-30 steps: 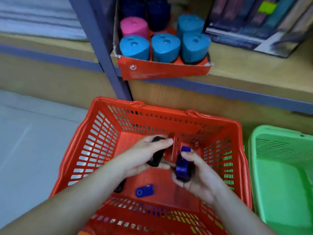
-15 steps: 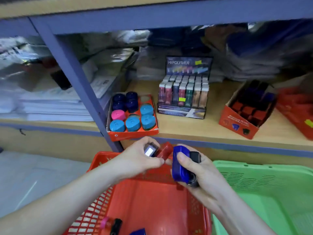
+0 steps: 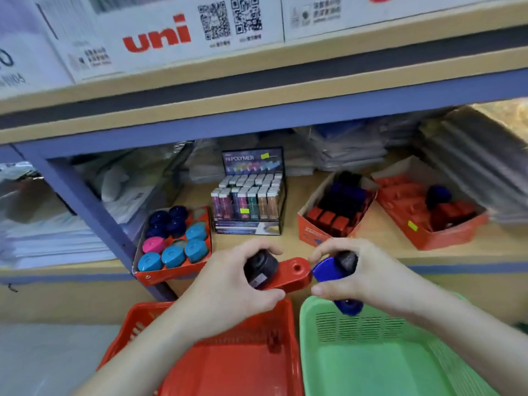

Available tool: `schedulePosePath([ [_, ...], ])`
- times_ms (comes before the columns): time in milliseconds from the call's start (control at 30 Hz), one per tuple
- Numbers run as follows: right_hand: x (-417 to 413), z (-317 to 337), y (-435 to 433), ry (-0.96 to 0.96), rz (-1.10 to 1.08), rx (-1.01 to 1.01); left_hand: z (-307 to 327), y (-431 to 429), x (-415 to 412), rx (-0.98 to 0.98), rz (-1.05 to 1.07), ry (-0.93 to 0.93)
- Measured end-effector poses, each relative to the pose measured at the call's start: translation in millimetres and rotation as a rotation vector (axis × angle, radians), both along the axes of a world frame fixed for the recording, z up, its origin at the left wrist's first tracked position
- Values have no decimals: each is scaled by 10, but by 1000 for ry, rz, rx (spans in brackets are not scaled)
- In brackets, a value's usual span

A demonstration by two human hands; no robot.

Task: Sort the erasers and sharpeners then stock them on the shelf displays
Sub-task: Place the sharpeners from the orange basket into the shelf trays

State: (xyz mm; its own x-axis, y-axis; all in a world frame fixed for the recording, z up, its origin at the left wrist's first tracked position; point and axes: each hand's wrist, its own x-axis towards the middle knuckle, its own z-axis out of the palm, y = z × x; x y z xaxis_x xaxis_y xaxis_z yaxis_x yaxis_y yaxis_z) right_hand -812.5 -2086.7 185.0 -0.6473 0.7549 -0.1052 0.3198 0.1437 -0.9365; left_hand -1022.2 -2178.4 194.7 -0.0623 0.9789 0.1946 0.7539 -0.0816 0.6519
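Lower shelf (image 3: pixel 380 238): wooden board, crowded. Eraser display (image 3: pixel 248 207) at centre, carton of round sharpeners (image 3: pixel 160 274) to its left, orange carton (image 3: pixel 311 232) of wedge sharpeners to its right, red tray (image 3: pixel 445 238) furthest right.

Red basket (image 3: pixel 243 372) and green basket (image 3: pixel 371 367) sit side by side below the shelf edge. Both hands are held above the place where their rims meet.

Left hand (image 3: pixel 228 281): fingers and thumb curled round a black sharpener (image 3: pixel 261 267) and a red sharpener (image 3: pixel 294 271) together, the red one jutting toward the other hand.

Right hand (image 3: pixel 368 275): pinching a blue sharpener (image 3: pixel 325 271) with a dark sharpener (image 3: pixel 347 260) behind it. A second blue piece (image 3: pixel 348 305) pokes out under the palm (separate item or not, cannot tell).

Risks, as I judge them:
- Several items per hand. Loosening the fingers to place one likely frees the others, which would drop into either basket and undo the sorting.
- The jutting red sharpener nearly touches the blue one, so a knock could lever it loose.
- The low blue piece looks least secure.
- The two right-hand containers hold similar colours, so misplacement is easy.
- Reaching in could clip the eraser display.
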Motion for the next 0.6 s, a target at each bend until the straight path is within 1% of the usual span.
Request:
schedulePosePath([
  [67, 153, 13, 72, -64, 58, 58, -7, 71, 156, 31, -39, 68],
  [200, 387, -62, 168, -142, 85, 98, -41, 240, 429, 100, -83, 228],
  [267, 450, -95, 207, -186, 97, 147, -19, 319, 567, 103, -120, 246],
  [300, 469, -102, 228, -184, 104, 153, -3, 361, 635, 105, -124, 207],
  [367, 508, -120, 275, -120, 98, 93, 41, 440, 769, 80, -80, -13],
  [533, 609, -141, 353, 126, 29, -206, -45, 694, 991, -41, -4, -657],
  [600, 640, -136, 364, 213, 51, -318, -124, 797, 1062, -51, 1, -833],
])
